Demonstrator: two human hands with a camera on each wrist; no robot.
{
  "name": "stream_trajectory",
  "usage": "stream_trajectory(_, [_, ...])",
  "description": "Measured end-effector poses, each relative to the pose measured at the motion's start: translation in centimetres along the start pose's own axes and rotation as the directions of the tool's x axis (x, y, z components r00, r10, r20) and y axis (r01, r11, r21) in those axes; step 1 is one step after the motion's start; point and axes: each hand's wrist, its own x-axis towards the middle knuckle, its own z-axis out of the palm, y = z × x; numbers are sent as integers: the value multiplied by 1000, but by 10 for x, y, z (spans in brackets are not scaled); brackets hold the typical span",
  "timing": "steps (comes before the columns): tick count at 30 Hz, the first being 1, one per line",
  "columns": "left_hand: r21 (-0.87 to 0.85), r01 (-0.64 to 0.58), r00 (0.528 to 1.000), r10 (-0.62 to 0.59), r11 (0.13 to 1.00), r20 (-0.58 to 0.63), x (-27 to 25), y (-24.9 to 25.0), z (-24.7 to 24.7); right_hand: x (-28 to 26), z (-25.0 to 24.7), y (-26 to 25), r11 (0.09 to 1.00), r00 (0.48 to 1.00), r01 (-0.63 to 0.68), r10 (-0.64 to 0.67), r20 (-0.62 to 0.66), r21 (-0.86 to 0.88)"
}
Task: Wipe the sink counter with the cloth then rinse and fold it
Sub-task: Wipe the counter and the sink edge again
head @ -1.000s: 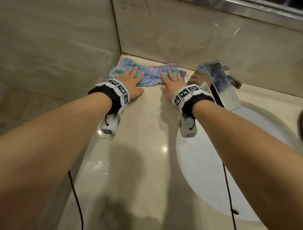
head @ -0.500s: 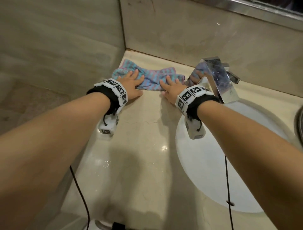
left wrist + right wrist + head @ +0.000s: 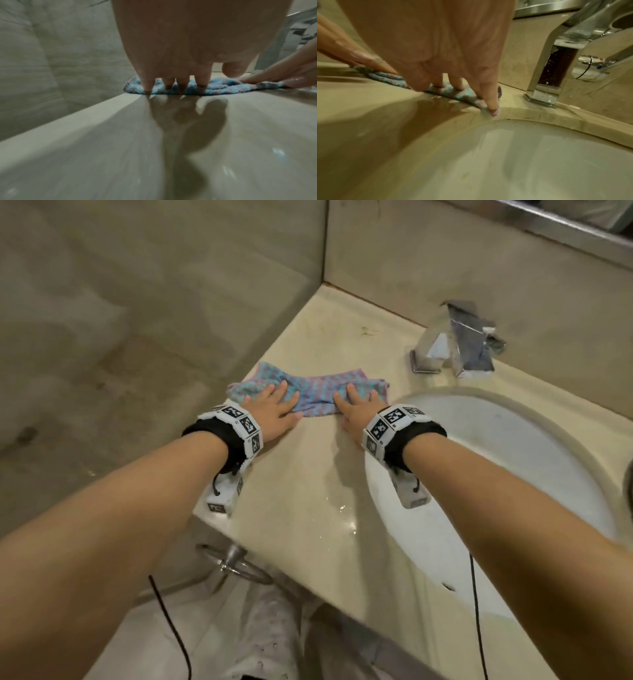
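A blue and pink striped cloth [image 3: 315, 392] lies flat on the beige sink counter [image 3: 301, 501], left of the basin. My left hand [image 3: 277, 405] presses its left part with straight fingers [image 3: 202, 79], and the cloth [image 3: 214, 88] bunches under them. On the cloth's right part my right hand [image 3: 356, 409] presses flat, its fingers [image 3: 491, 100] straight on the cloth [image 3: 464, 96] near the basin rim. Both palms rest partly on the bare counter.
The white oval basin [image 3: 513, 474] lies to the right. A chrome faucet [image 3: 459, 344] stands behind it on the counter. Tiled walls meet at the back left corner. The counter's front edge is near my body, with a metal ring [image 3: 236, 563] below it.
Both hands have dragged the cloth from the back corner toward the front of the counter, away from the faucet.
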Motion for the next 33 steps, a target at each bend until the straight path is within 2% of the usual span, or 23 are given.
stream_trajectory(4, [-23, 66, 997, -67, 998, -37, -45, -5, 32, -18, 30, -21, 999, 999, 49, -49, -9, -11])
stream_trajectory(8, [-15, 107, 994, -108, 994, -23, -82, -12, 59, -30, 50, -39, 992, 992, 87, -94, -81, -90])
stream_trajectory(14, [-43, 146, 988, -147, 988, -36, -123, -26, 79, -42, 61, -67, 986, 988, 135, -141, -58, -101])
stream_trajectory(22, [-19, 146, 987, -147, 989, -68, -138, -43, 88, -34, 70, -87, 984, 984, 138, -149, -95, -117])
stream_trajectory(27, [-14, 120, 987, -121, 993, -109, -137, -41, 93, -41, 77, -77, 991, 987, 108, -117, -111, -83])
stream_trajectory(33, [-16, 104, 989, -105, 994, -103, -145, -29, 95, -57, 94, -67, 989, 979, 136, -143, -146, -54])
